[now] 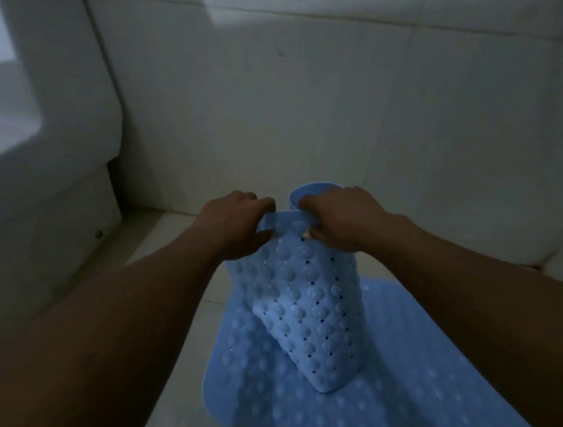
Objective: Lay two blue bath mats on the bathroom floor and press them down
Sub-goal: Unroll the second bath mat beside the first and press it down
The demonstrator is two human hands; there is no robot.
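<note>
One blue bath mat with raised bumps lies flat on the tiled floor at the lower right. A second blue mat, curled into a loose roll with its suction cups facing out, hangs upright above the flat one, its lower end close to or touching it. My left hand pinches the free top edge of the rolled mat. My right hand grips the top of the roll from the right. Both forearms reach in from the bottom corners.
A white fixture with a curved front stands at the left, close to the mats. White tiled walls close off the back and right. Pale floor tiles show between the fixture and the flat mat.
</note>
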